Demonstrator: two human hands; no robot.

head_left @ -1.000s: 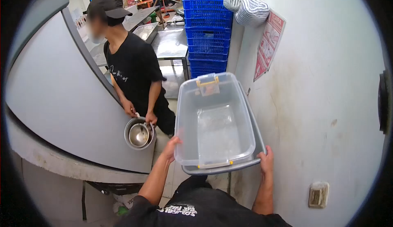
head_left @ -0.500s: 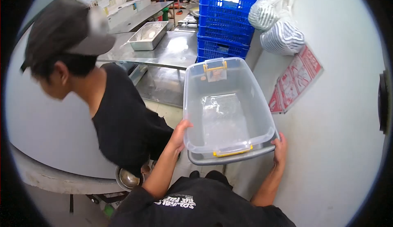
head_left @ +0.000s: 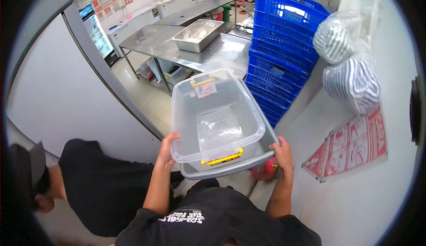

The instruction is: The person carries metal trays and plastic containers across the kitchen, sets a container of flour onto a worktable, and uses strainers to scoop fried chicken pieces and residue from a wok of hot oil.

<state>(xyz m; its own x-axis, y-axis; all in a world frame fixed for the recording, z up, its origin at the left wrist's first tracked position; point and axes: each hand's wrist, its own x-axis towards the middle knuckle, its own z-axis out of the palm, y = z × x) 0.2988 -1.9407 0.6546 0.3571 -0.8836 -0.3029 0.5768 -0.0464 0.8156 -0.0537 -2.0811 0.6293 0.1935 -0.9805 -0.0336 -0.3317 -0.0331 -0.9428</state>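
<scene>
A clear plastic storage bin (head_left: 220, 124) with yellow latches is in front of me, open at the top, with nothing visible in it. It sits tilted within a grey-rimmed plastic tub (head_left: 230, 171), whose edge shows along the near and right sides. My left hand (head_left: 167, 149) is closed at the left side, its thumb over the clear bin's rim. On the right, my right hand (head_left: 282, 155) is wrapped round the grey rim. The fingers under both containers are hidden.
A co-worker in black (head_left: 106, 184) bends low at my left. Ahead is a steel table (head_left: 148, 42) bearing a metal pan (head_left: 197, 44) of white stuff. Blue crates (head_left: 284, 46) are stacked right of it. Wrapped striped bundles (head_left: 353, 84) hang on the right wall; a red object (head_left: 265, 169) lies below.
My view has swung left and forward, bringing the crates and table nearer. The nested containers, still in both hands, have shifted apart slightly at the right. The co-worker has bent down.
</scene>
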